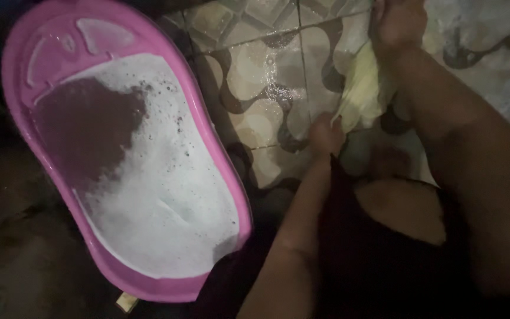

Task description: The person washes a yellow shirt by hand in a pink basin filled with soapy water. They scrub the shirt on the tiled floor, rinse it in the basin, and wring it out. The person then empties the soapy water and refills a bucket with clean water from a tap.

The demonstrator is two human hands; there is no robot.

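A pale yellow cloth lies stretched on the wet patterned tile floor. My left hand grips its lower end, fingers closed around the fabric. At the top of the view my right hand holds the upper end, pressing it to the floor, with the forearm running down to the lower right. The scene is dim and the fingers are hard to make out.
A large pink plastic tub with dark water and white suds stands on the floor to the left, about a hand's width from my left hand. My dark clothing and a knee fill the lower right. Foam streaks the tiles at the upper right.
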